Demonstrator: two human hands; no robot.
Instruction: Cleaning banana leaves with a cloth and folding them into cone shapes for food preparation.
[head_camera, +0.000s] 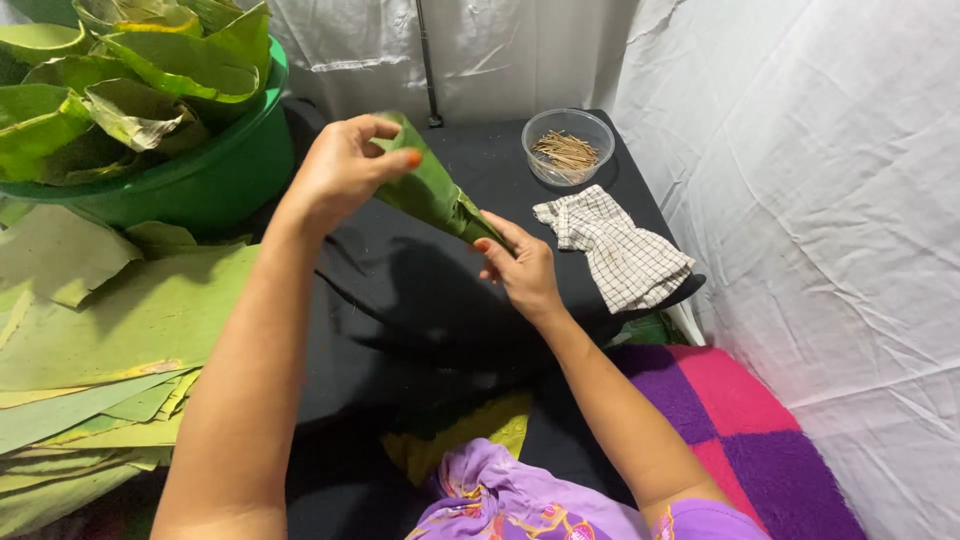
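Note:
A green leaf rolled into a cone (432, 188) is held between both hands above a black-covered table (420, 300). My left hand (340, 170) grips the cone's wide upper end, thumb and fingers pinched on the leaf edge. My right hand (520, 265) pinches the narrow tip at the lower right. The cone tilts, with its point toward the right hand.
A green tub (215, 175) full of folded leaves stands at the back left. Flat leaf sheets (110, 330) are stacked at the left. A clear bowl of thin sticks (568, 148) and a checked cloth (615, 250) lie at the right. White sheeting hangs behind and to the right.

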